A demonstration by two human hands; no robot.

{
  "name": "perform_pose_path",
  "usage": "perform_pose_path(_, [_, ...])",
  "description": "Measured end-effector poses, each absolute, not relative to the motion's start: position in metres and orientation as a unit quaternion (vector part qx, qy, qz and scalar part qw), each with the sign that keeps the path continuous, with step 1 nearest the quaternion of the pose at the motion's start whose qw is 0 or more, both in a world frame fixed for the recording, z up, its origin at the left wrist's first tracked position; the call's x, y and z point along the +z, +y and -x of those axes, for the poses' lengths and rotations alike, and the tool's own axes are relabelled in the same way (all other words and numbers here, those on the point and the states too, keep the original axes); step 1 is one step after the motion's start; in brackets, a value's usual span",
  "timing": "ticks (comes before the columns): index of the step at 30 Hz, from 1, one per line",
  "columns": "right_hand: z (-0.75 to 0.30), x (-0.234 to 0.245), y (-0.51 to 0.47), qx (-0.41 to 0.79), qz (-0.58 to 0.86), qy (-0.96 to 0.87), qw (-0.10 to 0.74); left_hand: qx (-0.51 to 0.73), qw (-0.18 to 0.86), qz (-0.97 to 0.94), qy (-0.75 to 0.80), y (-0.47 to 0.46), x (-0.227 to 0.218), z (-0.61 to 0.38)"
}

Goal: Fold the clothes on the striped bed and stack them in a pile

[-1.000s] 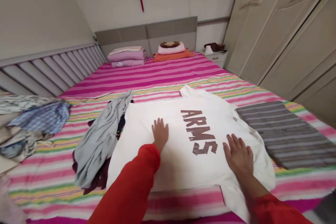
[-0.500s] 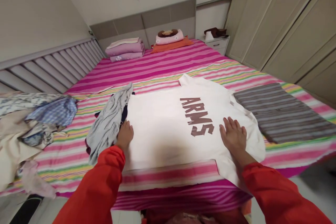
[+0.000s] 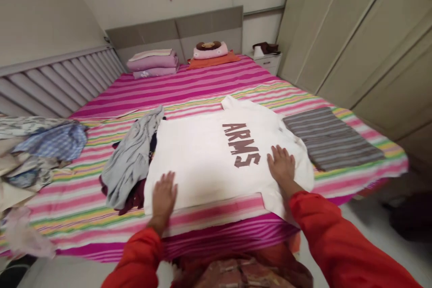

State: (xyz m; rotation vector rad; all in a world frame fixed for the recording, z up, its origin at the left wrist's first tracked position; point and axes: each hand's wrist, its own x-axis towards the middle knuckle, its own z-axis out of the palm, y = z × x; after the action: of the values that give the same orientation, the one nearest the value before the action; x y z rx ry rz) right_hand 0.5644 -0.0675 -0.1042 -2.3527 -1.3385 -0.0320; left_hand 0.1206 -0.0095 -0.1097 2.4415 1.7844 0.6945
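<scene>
A white T-shirt (image 3: 199,157) with brown letters "ARMS" lies spread flat on a striped bed (image 3: 209,90). My left hand (image 3: 164,196) rests flat on the shirt's near left corner, fingers stretched out. My right hand (image 3: 281,166) lies flat on the shirt's right side, just below the lettering, fingers spread. Both arms wear red sleeves. Neither hand holds anything.
A crumpled grey garment over a dark red one (image 3: 130,162) lies left of the shirt. A folded grey striped cloth (image 3: 329,137) lies on the right. A heap of clothes (image 3: 30,153) sits far left. Folded pink bedding (image 3: 153,63) and a pillow (image 3: 209,50) are at the headboard. Wardrobe doors (image 3: 364,40) stand right.
My left hand slid from the shirt's middle to its left edge, then down to the near left corner. My right hand stayed flat on the shirt's right side. The camera pulled back.
</scene>
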Motion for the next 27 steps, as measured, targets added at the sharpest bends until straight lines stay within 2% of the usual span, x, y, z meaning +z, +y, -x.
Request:
perform_pose_path(5, [-0.564, -0.104, -0.088, -0.021, 0.840, -0.501, 0.207, 0.354, 0.158, -0.690, 0.611, -0.025, -0.091, -0.066])
perform_pose_path(8, [-0.562, -0.116, -0.127, -0.016, 0.829, -0.512, 0.224, 0.381, 0.256, -0.575, 0.678, -0.053, -0.085, -0.053])
perform_pose_path(11, [-0.563, -0.134, -0.175, 0.015, 0.822, -0.488, 0.293, 0.359, 0.301, -0.449, 0.761, -0.076, -0.086, -0.042])
perform_pose_path(14, [-0.569, -0.146, -0.212, 0.053, 0.830, -0.368, 0.415, 0.379, 0.322, -0.382, 0.779, -0.081, -0.090, -0.040])
perform_pose_path(17, [-0.573, -0.143, -0.230, 0.169, 0.820, -0.213, 0.504, 0.430, 0.357, -0.284, 0.779, -0.073, -0.089, -0.053])
perform_pose_path(22, [-0.560, -0.115, -0.235, 0.445, 0.696, -0.121, 0.551, 0.477, 0.515, -0.126, 0.701, -0.061, -0.080, -0.077])
perform_pose_path(27, [-0.569, -0.077, -0.231, 0.511, 0.635, -0.108, 0.569, 0.446, 0.604, -0.081, 0.655, -0.064, -0.067, -0.069])
